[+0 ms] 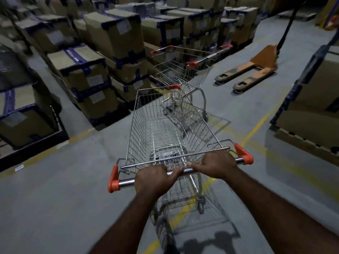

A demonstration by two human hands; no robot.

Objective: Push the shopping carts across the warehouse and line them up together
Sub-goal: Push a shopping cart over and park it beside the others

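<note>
Okay, both hands are on the near cart (165, 125). The left hand (156, 178) and right hand (218, 165) each have fingers curled over the handle bar (126, 182), thumbs nearly meeting at mid-bar. They sit right of centre, leaving more bare bar on the left.

Key relation: the parked cart (183, 74) lies at 12 to 1 o'clock from the hands, just past the near cart's nose. The red nose bumper (174, 87) overlaps the parked cart's lower frame in view; I cannot tell if they touch. The near cart's long axis runs from 6 o'clock up to about 11-12. The parked cart sits a bit right of that line, and I cannot tell which way it faces, or whether it is one cart or two nested. The right hand is further forward and nearer the parked cart.

Judgement: the approach is almost done, lining up is not. The nose likely needs to swing toward 1 o'clock to bring the two axes together.

Risks: stacked boxes (95, 70) are close at 10-11 o'clock, and a pallet jack (253, 68) lies on the floor (55, 198) at 2 o'clock, well apart.
</note>
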